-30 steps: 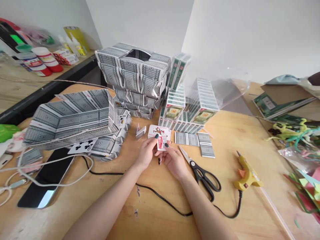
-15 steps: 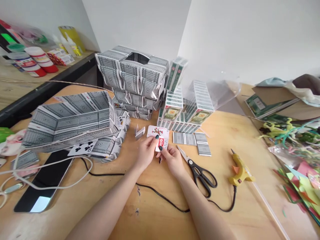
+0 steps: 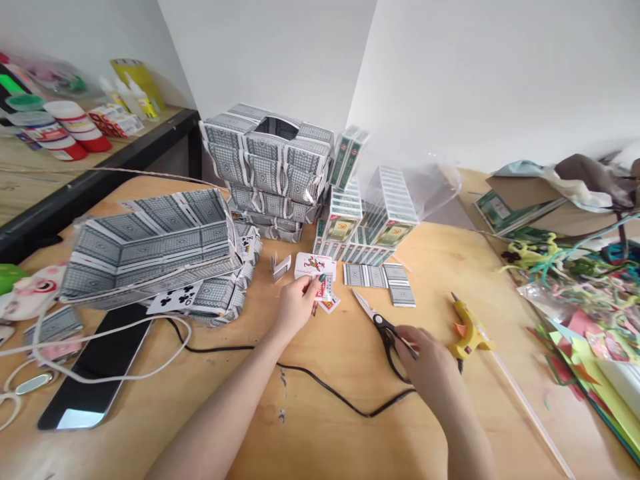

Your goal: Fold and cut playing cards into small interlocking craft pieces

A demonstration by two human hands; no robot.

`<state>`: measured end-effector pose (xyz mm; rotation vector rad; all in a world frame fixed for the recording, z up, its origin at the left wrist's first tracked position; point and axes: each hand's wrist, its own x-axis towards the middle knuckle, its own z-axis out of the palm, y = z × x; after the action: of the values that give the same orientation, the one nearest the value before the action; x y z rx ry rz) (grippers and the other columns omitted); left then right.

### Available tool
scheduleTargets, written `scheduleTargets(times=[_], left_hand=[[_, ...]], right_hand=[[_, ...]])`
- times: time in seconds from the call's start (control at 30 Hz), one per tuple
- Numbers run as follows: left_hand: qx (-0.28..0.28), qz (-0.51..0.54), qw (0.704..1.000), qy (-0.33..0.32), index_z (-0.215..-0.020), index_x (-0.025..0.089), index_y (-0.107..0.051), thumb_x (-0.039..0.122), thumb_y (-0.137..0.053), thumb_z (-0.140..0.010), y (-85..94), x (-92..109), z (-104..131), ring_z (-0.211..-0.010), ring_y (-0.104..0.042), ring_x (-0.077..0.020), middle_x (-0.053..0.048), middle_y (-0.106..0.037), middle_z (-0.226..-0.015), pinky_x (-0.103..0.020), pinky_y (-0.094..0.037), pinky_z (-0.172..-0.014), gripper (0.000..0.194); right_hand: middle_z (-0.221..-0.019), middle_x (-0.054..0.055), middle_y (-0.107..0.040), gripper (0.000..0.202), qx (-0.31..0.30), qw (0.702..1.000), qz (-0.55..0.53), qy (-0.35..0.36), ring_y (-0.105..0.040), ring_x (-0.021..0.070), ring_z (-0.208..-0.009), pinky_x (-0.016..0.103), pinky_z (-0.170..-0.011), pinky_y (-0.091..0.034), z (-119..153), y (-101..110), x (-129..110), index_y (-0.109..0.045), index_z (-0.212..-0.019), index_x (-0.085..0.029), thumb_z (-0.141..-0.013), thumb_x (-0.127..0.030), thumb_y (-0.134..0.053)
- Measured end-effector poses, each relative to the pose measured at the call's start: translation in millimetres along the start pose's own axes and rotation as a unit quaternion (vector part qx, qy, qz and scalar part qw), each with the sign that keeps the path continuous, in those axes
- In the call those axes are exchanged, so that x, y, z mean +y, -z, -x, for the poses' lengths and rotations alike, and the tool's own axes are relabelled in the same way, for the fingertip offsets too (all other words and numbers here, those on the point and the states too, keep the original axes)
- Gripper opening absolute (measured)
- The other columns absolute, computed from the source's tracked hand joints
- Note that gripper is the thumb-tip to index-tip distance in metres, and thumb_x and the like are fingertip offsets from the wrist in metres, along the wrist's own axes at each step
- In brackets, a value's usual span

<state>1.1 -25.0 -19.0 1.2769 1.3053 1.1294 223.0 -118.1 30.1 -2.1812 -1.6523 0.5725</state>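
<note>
My left hand point(image 3: 299, 305) pinches a small red-and-white playing card point(image 3: 323, 288) upright, thumb in front. Beneath and behind it a joker card point(image 3: 309, 263) lies on the table, and another card point(image 3: 331, 305) with a red and yellow print peeks out just below. My right hand point(image 3: 423, 350) is closed around the handle of black-handled scissors point(image 3: 383, 321), which still lie on the table with the blades pointing up and left. Some of its fingers are hidden behind the hand. A folded card point(image 3: 281, 267) stands left of the joker.
Joined grey-backed cards point(image 3: 370, 275) lie right of the joker. Boxed card decks point(image 3: 353, 243) and a card-covered box point(image 3: 267, 153) stand behind. A card-built tray point(image 3: 150, 247) and a phone point(image 3: 95, 373) are left; a yellow glue gun point(image 3: 470, 330) and a black cable point(image 3: 330, 395) lie nearby.
My right hand has let go of the small card and moved right and down onto the scissors' handle. The left hand keeps the card. A card with red print now shows below it.
</note>
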Motion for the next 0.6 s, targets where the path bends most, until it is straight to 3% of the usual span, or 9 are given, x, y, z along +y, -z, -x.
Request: scheduleTargets(times=[0.13, 0.23, 0.37, 0.5, 0.6], left_hand=[[-0.023, 0.052, 0.998, 0.005, -0.064, 0.018, -0.048, 0.037, -0.047, -0.076, -3.1, 0.9, 0.0, -0.038, -0.049, -0.0105, 0.003, -0.05, -0.048, -0.02, -0.036, -0.036, 0.023], [-0.047, 0.104, 0.993, 0.037, -0.065, 0.018, -0.047, 0.038, -0.049, -0.075, -5.7, 0.6, 0.3, -0.041, -0.054, -0.0133, 0.001, -0.055, -0.052, -0.022, -0.04, -0.036, 0.022], [-0.045, 0.084, 0.994, 0.05, -0.061, 0.019, -0.046, 0.043, -0.047, -0.076, -6.4, 1.8, 1.8, -0.036, -0.051, -0.0131, 0.004, -0.05, -0.041, -0.022, -0.038, -0.035, 0.028], [-0.022, 0.03, 0.999, 0.011, -0.055, 0.018, -0.044, 0.042, -0.046, -0.076, -4.7, 5.0, 3.6, -0.032, -0.045, -0.0093, 0.004, -0.047, -0.04, -0.019, -0.032, -0.033, 0.032], [-0.001, 0.005, 1.0, -0.016, -0.054, 0.018, -0.044, 0.04, -0.044, -0.078, -3.6, 6.2, 4.4, -0.033, -0.044, -0.0082, 0.004, -0.048, -0.042, -0.019, -0.03, -0.035, 0.032]], right_hand=[[-0.092, 0.01, -0.063, 0.03, 0.042, 0.992, 0.113, 0.046, -0.057, 0.0257, -0.086, 0.037, -0.073, -0.043, 15.3, -8.8, 28.3, -0.059, -0.099, -0.017, -0.071, -0.023, -0.049], [-0.09, 0.012, -0.062, 0.03, 0.042, 0.988, 0.149, 0.027, -0.056, 0.0258, -0.085, 0.035, -0.071, -0.042, 13.0, -14.3, 26.9, -0.06, -0.095, -0.014, -0.069, -0.025, -0.05], [-0.075, 0.009, -0.063, 0.022, -0.016, 0.989, 0.142, -0.031, -0.058, 0.0225, -0.069, 0.029, -0.058, -0.04, 2.6, -5.3, 16.8, -0.062, -0.076, -0.016, -0.064, -0.032, -0.054], [-0.06, 0.003, -0.063, 0.014, -0.071, 0.994, 0.047, -0.065, -0.057, 0.019, -0.058, 0.026, -0.051, -0.037, -1.6, 8.3, 11.5, -0.061, -0.062, -0.019, -0.062, -0.032, -0.057], [-0.055, 0.003, -0.061, 0.022, -0.14, 0.969, -0.159, -0.124, -0.056, 0.0166, -0.052, 0.025, -0.048, -0.038, 2.2, 12.5, 7.3, -0.06, -0.064, -0.017, -0.066, -0.039, -0.057]])
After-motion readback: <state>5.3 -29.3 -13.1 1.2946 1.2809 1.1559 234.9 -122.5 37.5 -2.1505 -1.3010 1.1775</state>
